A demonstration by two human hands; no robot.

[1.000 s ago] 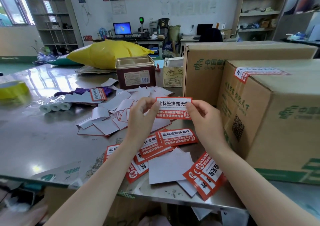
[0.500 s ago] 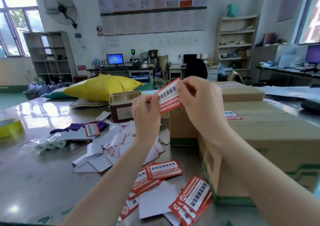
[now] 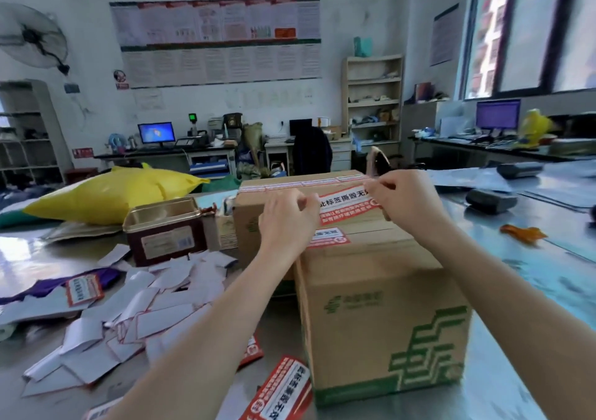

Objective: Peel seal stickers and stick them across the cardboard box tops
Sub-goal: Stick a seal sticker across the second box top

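Head view — left hand (image 3: 287,216) and right hand (image 3: 403,199) pinch seal sticker (image 3: 346,205) over cardboard box (image 3: 380,297).

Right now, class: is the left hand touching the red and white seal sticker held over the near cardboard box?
Touching. The head view shows the left hand pinching the seal sticker's left end.

I have both bare forearms stretched forward, wrists level. My left hand (image 3: 287,218) curls its fingertips in a pinch, thumb meeting forefinger. My right hand (image 3: 403,200) mirrors it, fingers bent, knuckles up, pinching too.
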